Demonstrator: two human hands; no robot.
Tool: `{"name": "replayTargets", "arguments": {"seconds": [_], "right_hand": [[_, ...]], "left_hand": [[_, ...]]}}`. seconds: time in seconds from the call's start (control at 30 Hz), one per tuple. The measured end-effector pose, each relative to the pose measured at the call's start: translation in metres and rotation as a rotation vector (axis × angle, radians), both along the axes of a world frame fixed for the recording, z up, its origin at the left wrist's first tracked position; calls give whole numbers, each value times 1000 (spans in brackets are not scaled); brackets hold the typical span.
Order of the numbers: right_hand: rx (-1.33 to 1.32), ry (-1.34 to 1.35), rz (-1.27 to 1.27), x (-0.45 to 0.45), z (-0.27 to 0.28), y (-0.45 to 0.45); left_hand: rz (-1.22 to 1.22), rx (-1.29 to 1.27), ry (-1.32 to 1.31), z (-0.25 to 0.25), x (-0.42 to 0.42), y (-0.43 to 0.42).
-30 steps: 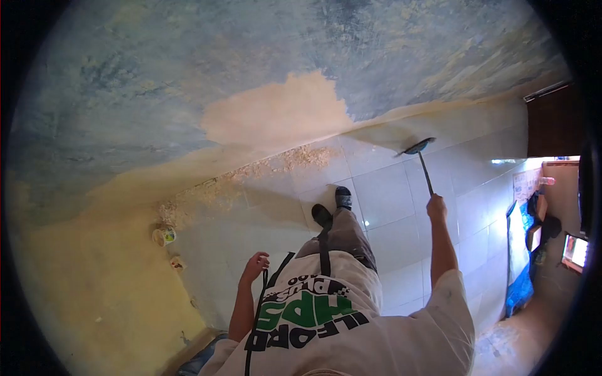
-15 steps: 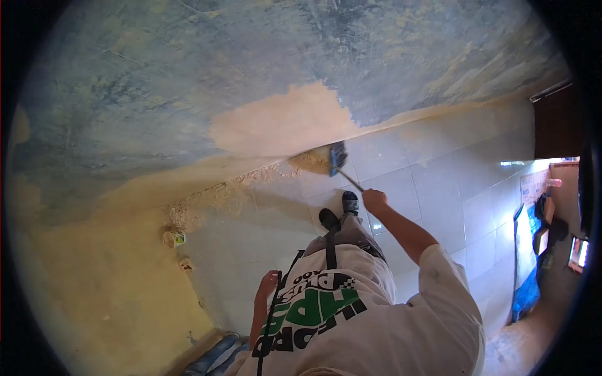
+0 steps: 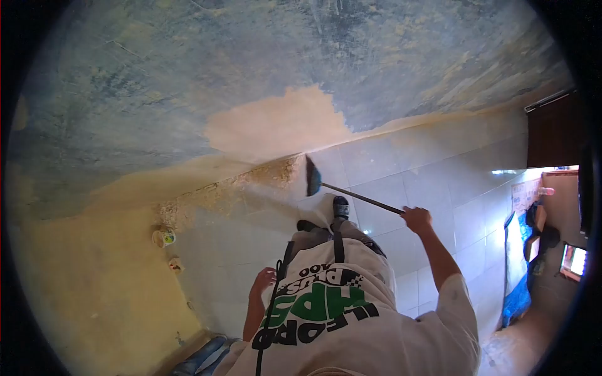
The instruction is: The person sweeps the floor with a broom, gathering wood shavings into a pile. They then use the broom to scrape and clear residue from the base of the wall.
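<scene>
My right hand (image 3: 417, 219) is closed around the handle end of a broom (image 3: 364, 200), held out ahead of my feet. Its dark bristles with a bluish base (image 3: 313, 177) stand on the tiled floor near the wall's foot, at the right end of a strip of crumbly tan debris (image 3: 276, 173). My left hand (image 3: 266, 276) hangs beside my shirt, close to a dark strap, with loosely bent fingers and nothing visible in it.
A grey-blue wall (image 3: 157, 81) with a pale patch (image 3: 282, 122) runs ahead, meeting a yellow wall (image 3: 100, 269) at left. A small tub (image 3: 164, 237) stands by the yellow wall. Blue sheeting (image 3: 517, 294) lies at right, near a dark brown panel (image 3: 553, 131).
The broom's head has moved left along the wall's foot to the edge of the debris. My right hand has shifted right and lower in view, showing more of the handle.
</scene>
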State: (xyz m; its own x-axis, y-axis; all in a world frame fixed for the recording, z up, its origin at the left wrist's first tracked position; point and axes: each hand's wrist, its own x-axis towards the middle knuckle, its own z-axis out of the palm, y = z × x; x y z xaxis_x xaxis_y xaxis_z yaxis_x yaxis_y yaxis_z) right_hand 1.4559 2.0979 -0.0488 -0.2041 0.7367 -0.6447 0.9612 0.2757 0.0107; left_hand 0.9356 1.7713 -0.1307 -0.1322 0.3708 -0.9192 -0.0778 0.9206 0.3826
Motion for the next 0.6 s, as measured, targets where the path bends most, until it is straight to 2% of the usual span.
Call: {"name": "replayTargets", "arguments": {"seconds": [0.1,0.17,0.2,0.23,0.3,0.33,0.4,0.43,0.47,0.5,0.53,0.6], "right_hand": [[-18,-155,-169,61,37,-12],[29,-194,-288,84,54,-20],[77,-137,-374,93,61,-23],[83,-139,-376,107,50,-28],[320,113,-548,128,4,-34],[210,110,-601,123,-8,-24],[271,152,-704,123,-75,-16],[357,174,-748,102,-90,-12],[327,221,-965,73,-97,-2],[342,210,-979,54,-122,4],[424,302,-1183,30,-150,9],[334,645,-1610,-26,-177,18]], "left_hand": [[87,50,-156,-22,-24,11],[-57,96,122,13,-8,46],[-43,125,19,9,-19,47],[-44,131,16,16,-19,55],[-144,220,134,43,-17,74],[-139,218,133,40,-24,74],[-184,257,145,36,-42,65],[-176,242,147,42,-47,57],[-147,233,163,54,-53,54],[-123,225,182,63,-62,50],[-118,220,192,68,-75,38],[-101,196,216,76,-102,5]]}}
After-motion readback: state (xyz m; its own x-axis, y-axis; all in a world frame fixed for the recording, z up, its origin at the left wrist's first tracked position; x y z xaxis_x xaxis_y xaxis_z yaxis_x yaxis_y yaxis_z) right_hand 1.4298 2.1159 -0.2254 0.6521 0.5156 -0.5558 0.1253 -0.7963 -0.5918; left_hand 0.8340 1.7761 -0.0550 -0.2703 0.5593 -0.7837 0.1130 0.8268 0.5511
